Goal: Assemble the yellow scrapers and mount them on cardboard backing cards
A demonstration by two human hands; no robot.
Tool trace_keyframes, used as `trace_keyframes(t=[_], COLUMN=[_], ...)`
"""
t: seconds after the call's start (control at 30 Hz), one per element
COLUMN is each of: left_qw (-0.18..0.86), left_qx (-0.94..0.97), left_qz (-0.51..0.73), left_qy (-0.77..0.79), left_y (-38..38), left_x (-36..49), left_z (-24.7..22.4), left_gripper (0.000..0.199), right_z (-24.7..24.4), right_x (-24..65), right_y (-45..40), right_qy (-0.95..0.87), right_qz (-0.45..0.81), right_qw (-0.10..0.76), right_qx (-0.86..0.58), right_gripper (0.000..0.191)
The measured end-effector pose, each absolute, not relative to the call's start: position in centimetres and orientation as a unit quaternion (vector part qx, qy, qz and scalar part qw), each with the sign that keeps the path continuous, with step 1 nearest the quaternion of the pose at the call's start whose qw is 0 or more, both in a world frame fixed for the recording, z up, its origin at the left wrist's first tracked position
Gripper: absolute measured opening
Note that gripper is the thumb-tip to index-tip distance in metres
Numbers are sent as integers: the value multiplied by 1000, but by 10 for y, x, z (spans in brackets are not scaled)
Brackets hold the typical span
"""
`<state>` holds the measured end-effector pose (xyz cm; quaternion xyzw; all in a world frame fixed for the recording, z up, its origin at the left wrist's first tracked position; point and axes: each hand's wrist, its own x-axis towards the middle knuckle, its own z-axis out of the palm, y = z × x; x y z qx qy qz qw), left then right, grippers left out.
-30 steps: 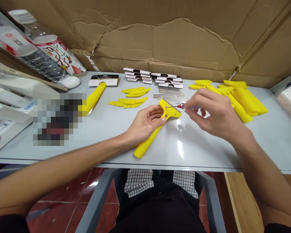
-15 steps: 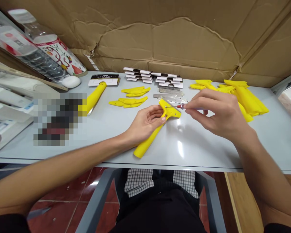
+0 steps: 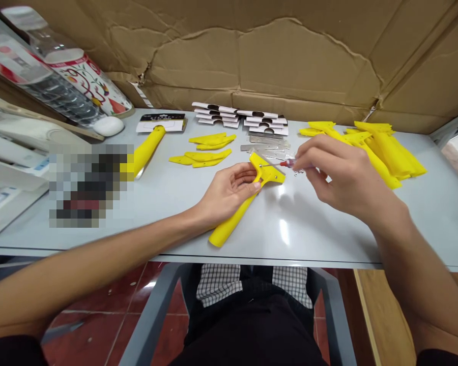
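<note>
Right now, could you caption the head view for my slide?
Left hand holds a yellow plastic T-shaped tool; right hand holds a red-collared screwdriver at one silver screw on it.

Near the centre of the frame, my left hand [image 3: 229,195] grips a yellow plastic scraper with a long handle [image 3: 236,217], and my right hand [image 3: 341,175] holds a slim screwdriver with a red-collared handle [image 3: 287,163], its tip at the scraper's head. Long yellow plastic handles [image 3: 395,151] lie heaped at right.

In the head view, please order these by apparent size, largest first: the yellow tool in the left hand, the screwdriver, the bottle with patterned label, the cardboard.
1. Cardboard
2. Bottle
3. Yellow tool
4. Screwdriver, partly hidden by the right hand
</note>
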<state>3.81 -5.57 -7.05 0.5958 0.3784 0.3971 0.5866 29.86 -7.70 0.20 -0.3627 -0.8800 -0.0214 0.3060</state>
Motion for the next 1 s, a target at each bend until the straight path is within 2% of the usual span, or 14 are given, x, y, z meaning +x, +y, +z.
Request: trace_keyframes(t=[0.17,0.3,0.57,1.0], left_qw=[581,570,567,575], left_qx=[602,609,616,603], left_qz=[388,393,388,388], left_qy=[387,386,385,393], left_y=[-58,-57,-57,-55], left_x=[38,39,39,39], left_z=[-67,-69,-67,-70], left_gripper=[39,32,35,38], right_z=[-2,0,3,2], right_x=[297,294,294,294], right_y=[-73,-75,-76,-74], right_qy=[-880,-880,-874,-854], right_qz=[-27,-8,-4,15], right_qw=[335,332,323,401], right_qx=[-335,-340,-363,-331], right_gripper=[27,21,24,31])
